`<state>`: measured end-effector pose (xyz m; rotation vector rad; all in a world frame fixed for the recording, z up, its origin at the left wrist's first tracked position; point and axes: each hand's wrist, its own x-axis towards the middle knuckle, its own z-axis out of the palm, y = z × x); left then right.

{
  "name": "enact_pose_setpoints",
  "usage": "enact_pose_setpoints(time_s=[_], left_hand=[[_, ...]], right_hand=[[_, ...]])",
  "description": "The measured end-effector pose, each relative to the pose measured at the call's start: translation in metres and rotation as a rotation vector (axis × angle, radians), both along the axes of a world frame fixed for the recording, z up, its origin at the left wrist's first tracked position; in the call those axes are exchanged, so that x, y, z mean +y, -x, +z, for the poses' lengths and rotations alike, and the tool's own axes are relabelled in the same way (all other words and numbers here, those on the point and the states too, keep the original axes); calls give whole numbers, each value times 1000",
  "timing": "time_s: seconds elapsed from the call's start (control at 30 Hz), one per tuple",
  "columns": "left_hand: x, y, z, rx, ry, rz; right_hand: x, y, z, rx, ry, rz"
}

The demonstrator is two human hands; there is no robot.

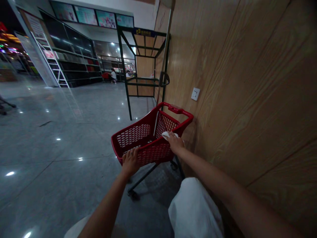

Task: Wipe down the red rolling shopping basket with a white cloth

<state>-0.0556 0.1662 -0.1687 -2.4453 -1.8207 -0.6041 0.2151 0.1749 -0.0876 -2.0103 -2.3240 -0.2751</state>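
Observation:
A red plastic shopping cart [146, 132] on dark legs with casters stands in front of me, its handle end close to the wooden wall. My left hand [131, 161] grips the near rim at the cart's low front end, fingers curled over the edge. Farther along that same rim, my right hand [174, 141] presses a white cloth [166, 134] against the red plastic, closed over it. Part of the cloth is hidden under the fingers. Through the lattice sides the basket shows no goods.
A wood-panelled wall [235, 82] with a white socket [195, 94] rises on my right. Behind the cart stands a dark metal frame rack [126, 76]. A white ladder [53, 62] leans by dark shelving [79, 66]. Two people are far back. Grey tiled floor [61, 138] spreads left.

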Motion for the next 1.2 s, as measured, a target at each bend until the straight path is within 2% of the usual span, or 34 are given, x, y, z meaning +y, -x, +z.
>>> enact_pose_setpoints(time_s=[0.07,0.13,0.27,0.33,0.43,0.5,0.6,0.77,0.87,0.97,1.07,1.2], left_hand=[[8,13,6,-50,51,-26],[17,28,12,-83,110,-23],[32,63,21,-35,135,83],[38,81,22,11,133,104],[44,101,23,115,147,144],[45,101,26,142,94,165],[37,73,36,16,-107,138],[8,-16,64,-318,-385,-68],[-9,-46,81,-400,-410,-159],[-22,-55,99,-451,-417,-180],[-32,-67,118,-470,-433,-196],[-46,-101,134,-362,-431,-169]], right_hand=[[0,-3,7,-29,-4,77],[4,-19,21,-63,-28,85],[13,-65,56,-84,-101,-49],[12,-76,68,-79,-113,-95],[5,-68,75,-34,-117,-105],[-3,-52,73,11,-123,-94],[-15,-22,71,36,-135,-38],[-40,16,84,24,-29,157],[-57,19,101,16,48,289],[-68,8,116,38,44,361],[-65,-4,120,56,54,437],[-44,-9,114,74,5,328]])
